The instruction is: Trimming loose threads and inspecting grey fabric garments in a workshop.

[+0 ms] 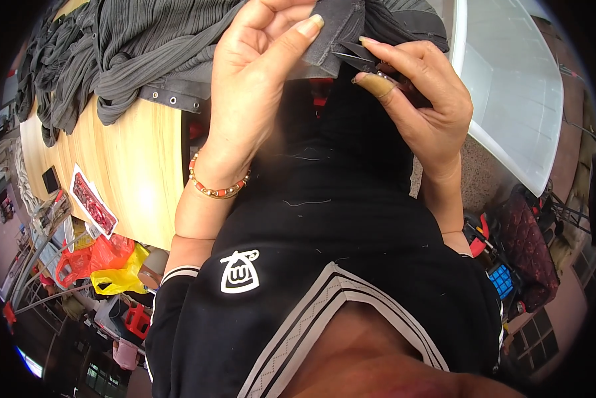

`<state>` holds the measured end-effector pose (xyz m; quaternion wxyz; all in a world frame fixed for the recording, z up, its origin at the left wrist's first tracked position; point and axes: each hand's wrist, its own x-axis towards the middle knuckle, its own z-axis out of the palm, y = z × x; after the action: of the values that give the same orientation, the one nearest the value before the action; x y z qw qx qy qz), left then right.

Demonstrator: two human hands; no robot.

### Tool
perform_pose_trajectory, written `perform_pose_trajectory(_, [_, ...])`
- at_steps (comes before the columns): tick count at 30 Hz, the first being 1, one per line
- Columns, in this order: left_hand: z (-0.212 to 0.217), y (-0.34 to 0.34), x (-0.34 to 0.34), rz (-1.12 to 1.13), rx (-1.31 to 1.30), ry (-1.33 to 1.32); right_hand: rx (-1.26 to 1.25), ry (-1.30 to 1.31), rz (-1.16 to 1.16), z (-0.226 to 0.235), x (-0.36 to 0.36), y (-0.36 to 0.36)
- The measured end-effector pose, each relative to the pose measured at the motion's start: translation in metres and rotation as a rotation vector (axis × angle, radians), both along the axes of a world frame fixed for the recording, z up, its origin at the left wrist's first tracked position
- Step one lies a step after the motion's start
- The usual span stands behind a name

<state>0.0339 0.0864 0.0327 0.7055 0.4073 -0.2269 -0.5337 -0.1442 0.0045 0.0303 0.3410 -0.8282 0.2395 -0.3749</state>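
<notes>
My left hand (pixel 255 79) grips the edge of a dark grey garment (pixel 331 30), thumb on top and fingers curled behind it. A bracelet of orange and gold beads (pixel 218 192) circles that wrist. In my right hand (pixel 431 99) is a pair of small black thread snips (pixel 358 58), held between thumb and fingers. Their pointed blades are parted and sit right beside the garment's edge; whether a thread lies between them is too small to tell. A tan covering wraps the right thumb. Ribbed grey cloth (pixel 158 46) and a strip with metal eyelets (pixel 172 99) spread leftward.
A light wooden table (pixel 145 172) stands on the left, with a phone (pixel 50 179) and a red-patterned card (pixel 93 202) on it. Red (pixel 109 255) and yellow (pixel 125 272) plastic bags hang near its front. At right are a white bin (pixel 510 99) and a dark red quilted seat (pixel 527 245).
</notes>
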Motion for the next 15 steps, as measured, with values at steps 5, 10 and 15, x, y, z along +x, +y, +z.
perform_pose_trajectory(5, [0.0028, 0.0014, -0.0023, 0.014, 0.014, -0.094, -0.01, -0.007, 0.003, -0.0003, -0.0003, -0.0001])
perform_pose_trajectory(10, [0.0034, 0.001, -0.0031, 0.013, 0.005, -0.105, 0.01, 0.009, 0.016, -0.0007, -0.0019, -0.0033])
perform_pose_trajectory(15, [0.0039, 0.0008, -0.0021, 0.007, -0.009, -0.118, 0.071, 0.005, 0.034, 0.0004, -0.0022, -0.0046])
